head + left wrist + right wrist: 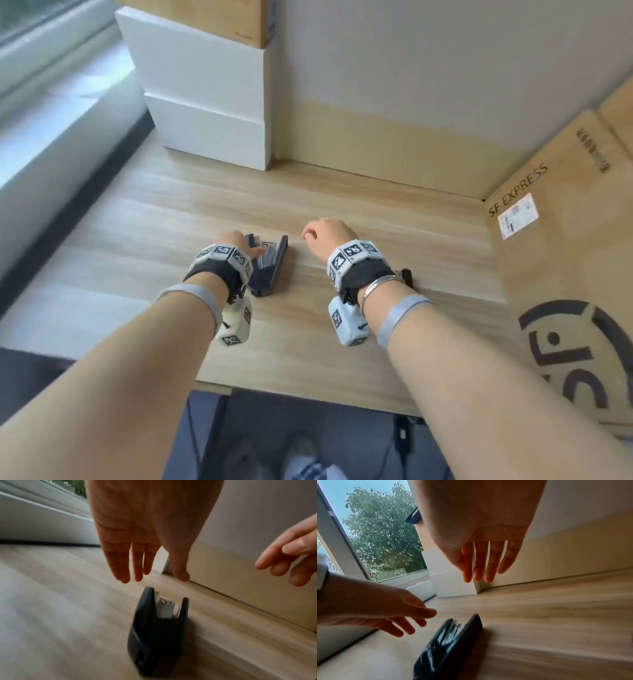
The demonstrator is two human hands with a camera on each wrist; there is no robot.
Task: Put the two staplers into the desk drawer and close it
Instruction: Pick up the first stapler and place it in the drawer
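Head view: my left hand (236, 241) hovers over the dark blue plastic stapler (269, 267) lying on its side on the pale wood-grain desk (394, 222); my right hand (325, 236) hangs loosely curled, holding nothing. A small dark object (406, 275) peeks from behind my right wrist, possibly the second stapler; the drawer is unseen.

Left wrist view: fingers (137, 563) straight, spread narrowly, above the stapler, not touching.

Right wrist view: palm wide, empty. Risk: the stapler's gaping mouth may snap or slip if pinched across it.
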